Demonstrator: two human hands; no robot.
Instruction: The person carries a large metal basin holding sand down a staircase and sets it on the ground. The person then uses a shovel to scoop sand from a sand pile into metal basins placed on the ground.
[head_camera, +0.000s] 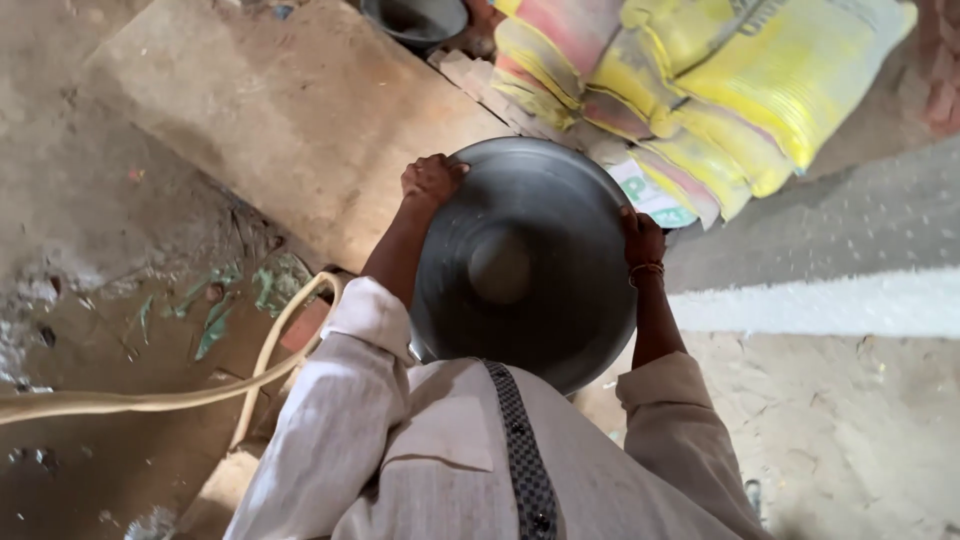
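I hold a large round metal pan (525, 265) in front of my chest, its dark inside facing up with a small pale patch at the centre. My left hand (432, 180) grips the pan's far left rim. My right hand (642, 238), with a bangle at the wrist, grips the right rim. Both sleeves are pale cloth, and a checked strap runs down my chest.
Stacked yellow and pink sacks (700, 90) lie just beyond the pan. A second dark pan (415, 20) sits at the top edge. A pale hose (160, 398) snakes across wet, muddy ground on the left. A concrete slab (290, 110) lies ahead, a white ledge (830, 303) at right.
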